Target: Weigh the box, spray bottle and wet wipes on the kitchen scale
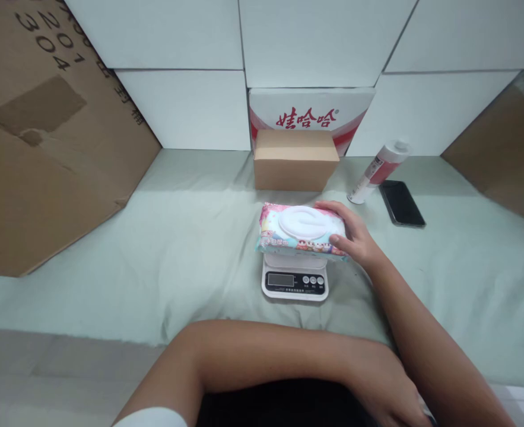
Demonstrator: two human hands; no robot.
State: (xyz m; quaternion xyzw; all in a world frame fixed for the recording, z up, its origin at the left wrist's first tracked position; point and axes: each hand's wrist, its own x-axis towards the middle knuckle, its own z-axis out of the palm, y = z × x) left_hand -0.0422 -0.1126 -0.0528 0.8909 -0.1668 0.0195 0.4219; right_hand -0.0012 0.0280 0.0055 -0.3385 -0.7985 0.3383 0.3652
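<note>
A pink pack of wet wipes (299,229) with a white oval lid lies on a small white kitchen scale (295,280), whose display is dark. My right hand (353,234) grips the pack's right end, fingers over its far edge and thumb on its near side. My left hand (384,385) rests at the table's near edge with its forearm lying across in front of me, holding nothing; its fingers are loosely curled and partly cut off by the frame.
The table is covered by a pale green cloth (177,249). Behind the scale stands a brown cardboard box (295,160). A red and white tube (377,171) and a black phone (402,203) lie at the right. Large cardboard sheets (43,136) flank both sides; white blocks form the back wall.
</note>
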